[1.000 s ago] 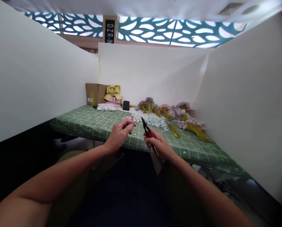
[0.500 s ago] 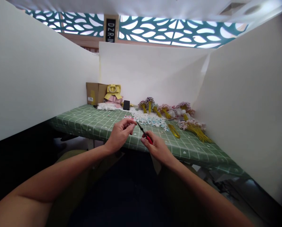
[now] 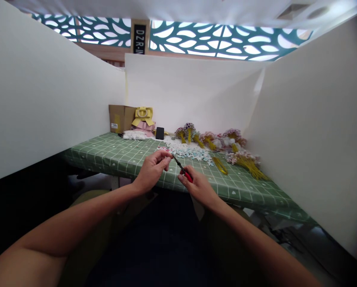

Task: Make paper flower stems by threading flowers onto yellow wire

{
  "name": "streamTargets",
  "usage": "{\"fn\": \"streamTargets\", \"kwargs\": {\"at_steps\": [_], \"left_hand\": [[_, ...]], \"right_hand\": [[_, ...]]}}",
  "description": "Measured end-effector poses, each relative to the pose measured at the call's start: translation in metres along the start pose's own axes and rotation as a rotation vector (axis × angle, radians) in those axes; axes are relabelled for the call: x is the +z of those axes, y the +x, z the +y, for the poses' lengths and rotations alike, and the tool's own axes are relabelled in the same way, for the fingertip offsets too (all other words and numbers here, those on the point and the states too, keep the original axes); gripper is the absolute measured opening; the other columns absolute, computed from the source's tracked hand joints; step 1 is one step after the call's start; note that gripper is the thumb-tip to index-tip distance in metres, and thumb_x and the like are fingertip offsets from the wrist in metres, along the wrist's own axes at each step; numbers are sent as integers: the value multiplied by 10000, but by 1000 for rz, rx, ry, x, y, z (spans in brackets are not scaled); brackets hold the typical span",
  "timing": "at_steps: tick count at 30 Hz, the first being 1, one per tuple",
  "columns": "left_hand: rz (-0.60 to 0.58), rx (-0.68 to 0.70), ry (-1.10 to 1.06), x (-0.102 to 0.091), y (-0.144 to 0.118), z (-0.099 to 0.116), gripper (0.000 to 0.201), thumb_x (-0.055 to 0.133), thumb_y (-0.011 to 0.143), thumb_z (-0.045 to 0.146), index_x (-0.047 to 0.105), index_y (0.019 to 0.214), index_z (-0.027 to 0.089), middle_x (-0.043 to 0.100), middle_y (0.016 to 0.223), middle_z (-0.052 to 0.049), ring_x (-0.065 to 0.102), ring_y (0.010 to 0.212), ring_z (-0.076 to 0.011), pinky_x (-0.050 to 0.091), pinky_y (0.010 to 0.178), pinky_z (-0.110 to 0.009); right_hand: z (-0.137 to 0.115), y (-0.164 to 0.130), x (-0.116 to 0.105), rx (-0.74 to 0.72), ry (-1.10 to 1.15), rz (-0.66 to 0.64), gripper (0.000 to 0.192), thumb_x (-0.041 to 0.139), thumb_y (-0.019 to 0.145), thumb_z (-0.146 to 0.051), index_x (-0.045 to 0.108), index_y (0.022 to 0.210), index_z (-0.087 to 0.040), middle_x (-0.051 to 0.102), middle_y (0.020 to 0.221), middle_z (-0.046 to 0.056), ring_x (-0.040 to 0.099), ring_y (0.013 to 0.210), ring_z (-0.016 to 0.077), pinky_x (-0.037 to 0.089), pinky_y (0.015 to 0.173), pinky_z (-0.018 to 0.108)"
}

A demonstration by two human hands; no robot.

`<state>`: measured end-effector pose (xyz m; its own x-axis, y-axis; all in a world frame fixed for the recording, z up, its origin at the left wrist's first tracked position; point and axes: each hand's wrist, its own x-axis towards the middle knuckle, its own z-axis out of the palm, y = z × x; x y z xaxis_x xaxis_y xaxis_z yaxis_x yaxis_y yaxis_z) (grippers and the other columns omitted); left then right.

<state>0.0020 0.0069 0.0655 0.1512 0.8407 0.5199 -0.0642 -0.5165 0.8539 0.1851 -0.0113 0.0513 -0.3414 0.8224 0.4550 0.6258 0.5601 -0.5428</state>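
My right hand (image 3: 196, 185) is wrapped round a pair of long-nose pliers (image 3: 181, 165) with red handles and dark, slim jaws. The jaws point up and left, their tip reaching the fingertips of my left hand (image 3: 152, 168). That hand is closed in a pinch; whatever lies between its fingers is too small to make out. Just beyond both hands, small white, pale blue and pink flower-like pieces (image 3: 193, 152) lie scattered on the table. A bundle of yellow-green wire stems (image 3: 219, 165) rests to the right of them.
Bunches of beaded flowers on yellow-green stems (image 3: 208, 139) line the back, with a larger bunch (image 3: 248, 165) at right. A cardboard box (image 3: 117, 118), a yellow bow (image 3: 143, 115), and a dark phone-like block (image 3: 159, 133) stand back left. White panels (image 3: 196, 91) enclose the green checked table (image 3: 97, 149).
Almost nothing differs. Both hands keep their places, and the pliers' tip stays at the left fingertips, with only a very slight shift of the pliers.
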Motion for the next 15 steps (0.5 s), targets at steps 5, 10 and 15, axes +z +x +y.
{"fn": "streamTargets", "kwargs": {"at_steps": [5, 10, 15], "left_hand": [[-11, -18, -14, 0, 0, -2, 188, 564, 851, 311, 602, 940, 150, 505, 606, 36, 375, 495, -66, 279, 486, -211], [-11, -24, 1, 0, 0, -4, 183, 559, 855, 305, 600, 943, 149, 502, 610, 35, 374, 496, -65, 275, 485, -213], [-11, -24, -1, 0, 1, -5, 180, 557, 857, 305, 597, 940, 150, 504, 620, 32, 379, 503, -66, 278, 487, -212]], "right_hand": [[3, 0, 1, -7, -3, 2, 317, 447, 906, -497, 495, 844, -190, 483, 666, -16, 447, 602, 145, 294, 576, 272], [5, 1, 2, -11, -20, 17, 310, 443, 909, -485, 480, 811, -194, 478, 657, -17, 440, 593, 142, 287, 573, 272], [8, 1, 4, -4, -33, 21, 317, 441, 906, -487, 474, 788, -195, 484, 653, -13, 448, 596, 146, 290, 574, 274]]}}
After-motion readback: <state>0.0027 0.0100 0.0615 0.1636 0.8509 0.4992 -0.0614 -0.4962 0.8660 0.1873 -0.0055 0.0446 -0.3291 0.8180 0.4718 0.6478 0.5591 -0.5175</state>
